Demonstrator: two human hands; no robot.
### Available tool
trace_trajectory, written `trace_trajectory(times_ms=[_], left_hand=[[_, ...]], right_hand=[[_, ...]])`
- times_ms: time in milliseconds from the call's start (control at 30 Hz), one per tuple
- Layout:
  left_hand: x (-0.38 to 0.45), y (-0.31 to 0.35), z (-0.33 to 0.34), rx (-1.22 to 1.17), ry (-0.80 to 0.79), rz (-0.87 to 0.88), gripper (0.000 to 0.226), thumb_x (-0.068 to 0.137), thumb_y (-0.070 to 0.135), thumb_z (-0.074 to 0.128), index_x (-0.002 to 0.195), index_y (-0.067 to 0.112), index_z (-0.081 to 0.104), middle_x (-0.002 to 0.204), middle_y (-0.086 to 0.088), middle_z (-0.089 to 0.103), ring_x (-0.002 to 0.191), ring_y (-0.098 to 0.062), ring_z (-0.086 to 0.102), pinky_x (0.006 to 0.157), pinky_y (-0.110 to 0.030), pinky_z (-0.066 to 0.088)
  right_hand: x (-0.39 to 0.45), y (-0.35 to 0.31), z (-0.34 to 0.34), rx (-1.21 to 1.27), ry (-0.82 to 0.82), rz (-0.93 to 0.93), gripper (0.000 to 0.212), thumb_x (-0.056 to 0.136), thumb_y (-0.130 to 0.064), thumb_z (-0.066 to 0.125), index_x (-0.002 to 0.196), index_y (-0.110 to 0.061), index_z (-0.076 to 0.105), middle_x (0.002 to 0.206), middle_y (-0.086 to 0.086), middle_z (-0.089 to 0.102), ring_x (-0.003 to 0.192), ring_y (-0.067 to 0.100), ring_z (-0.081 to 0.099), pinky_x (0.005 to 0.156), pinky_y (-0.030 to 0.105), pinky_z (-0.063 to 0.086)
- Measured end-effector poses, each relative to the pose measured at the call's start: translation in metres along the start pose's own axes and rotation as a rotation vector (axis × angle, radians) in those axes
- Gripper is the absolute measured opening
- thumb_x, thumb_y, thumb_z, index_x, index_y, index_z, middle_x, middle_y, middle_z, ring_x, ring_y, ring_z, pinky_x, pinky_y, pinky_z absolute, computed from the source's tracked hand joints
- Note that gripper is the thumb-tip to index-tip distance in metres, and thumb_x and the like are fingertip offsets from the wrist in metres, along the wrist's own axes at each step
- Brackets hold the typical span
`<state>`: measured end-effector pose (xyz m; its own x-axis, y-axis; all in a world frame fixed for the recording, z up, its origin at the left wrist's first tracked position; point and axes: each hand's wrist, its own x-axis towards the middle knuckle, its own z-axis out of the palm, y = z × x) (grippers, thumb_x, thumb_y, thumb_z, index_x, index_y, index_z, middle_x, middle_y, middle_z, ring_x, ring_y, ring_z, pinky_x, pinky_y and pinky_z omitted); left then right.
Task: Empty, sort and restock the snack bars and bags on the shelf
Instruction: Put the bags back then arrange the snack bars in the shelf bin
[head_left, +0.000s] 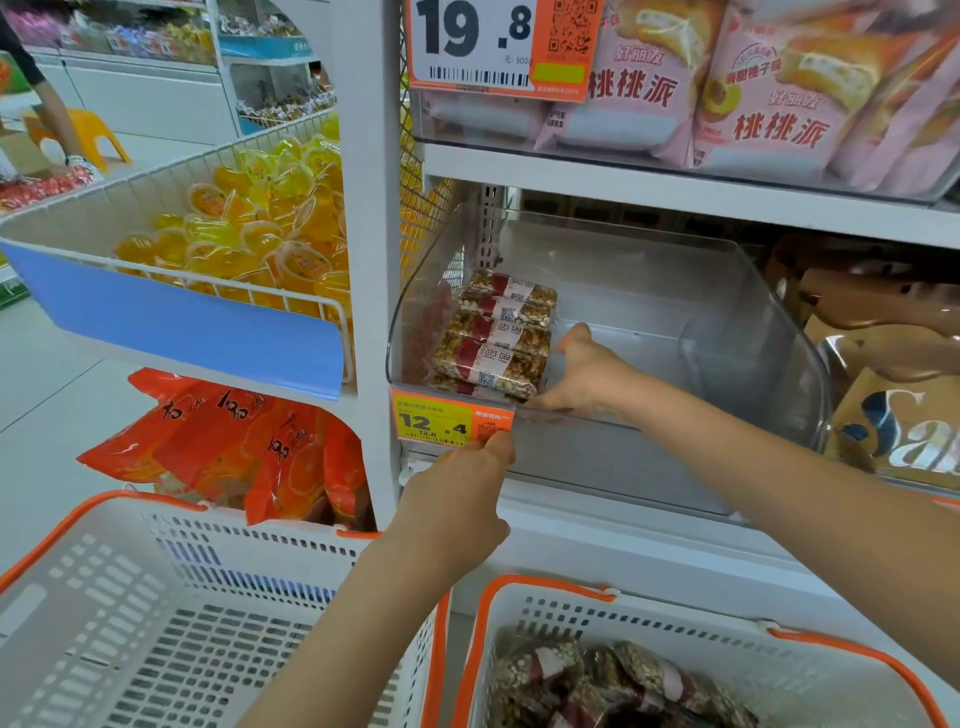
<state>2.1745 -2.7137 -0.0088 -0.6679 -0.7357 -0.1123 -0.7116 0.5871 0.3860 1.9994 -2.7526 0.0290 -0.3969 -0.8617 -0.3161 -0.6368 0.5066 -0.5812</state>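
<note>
**Snack bars lined up against the bin's left wall**

Head view: the right hand (574, 371) reaches into the clear bin (753, 332) with straight fingers pressed to the ends of the snack bars (498, 332), apparently squaring the row against the left wall so the remaining space stays free for more. The left hand (457, 499) pinches the bin's front lip beside the price tag (451, 423), probably steadying it; how its lower fingers lie is hard to tell. More bars wait in the right basket (691, 613); the left basket (156, 545) stands alongside.
</note>
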Motion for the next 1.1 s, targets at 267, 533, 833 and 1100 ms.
trace_trajectory(times_ms=[267,533,833,1100], left_hand=[[-0.004,0.002,0.004,-0.077,-0.028,0.024,0.053,0.082,0.02,0.071,0.126,0.02,0.04,0.126,-0.002,0.05,0.112,-0.024,0.052,0.089,-0.044,0.048],[-0.037,0.042,0.162,-0.603,-0.298,-0.101,0.031,0.074,0.008,0.075,0.086,0.021,0.05,0.08,0.006,0.052,0.077,-0.013,0.053,0.056,-0.014,0.039],[-0.098,0.021,0.326,-0.392,-0.061,-0.465,0.067,0.08,0.021,0.072,0.135,0.006,0.038,0.137,-0.016,0.04,0.127,-0.03,0.04,0.106,-0.039,0.037],[-0.081,0.005,0.321,-0.213,-0.201,-0.356,0.055,0.076,0.032,0.075,0.116,0.008,0.045,0.116,-0.011,0.052,0.11,-0.028,0.047,0.083,-0.033,0.039]], right_hand=[[-0.102,0.046,-0.018,0.079,0.402,-0.493,0.036,0.081,-0.011,0.074,0.108,-0.021,0.051,0.101,-0.003,0.061,0.092,0.011,0.058,0.08,0.024,0.049],[-0.158,0.231,0.151,0.268,0.15,0.055,0.02,0.086,-0.006,0.064,0.1,-0.016,0.054,0.085,-0.004,0.057,0.08,0.015,0.056,0.059,0.012,0.04],[-0.195,0.332,0.264,0.204,0.034,0.33,0.059,0.079,-0.028,0.073,0.128,-0.012,0.044,0.123,0.009,0.054,0.111,0.026,0.055,0.09,0.033,0.048],[-0.173,0.318,0.254,0.316,0.238,0.593,0.088,0.085,-0.018,0.071,0.15,-0.016,0.012,0.155,0.017,0.011,0.127,0.033,0.044,0.098,0.034,0.042]])
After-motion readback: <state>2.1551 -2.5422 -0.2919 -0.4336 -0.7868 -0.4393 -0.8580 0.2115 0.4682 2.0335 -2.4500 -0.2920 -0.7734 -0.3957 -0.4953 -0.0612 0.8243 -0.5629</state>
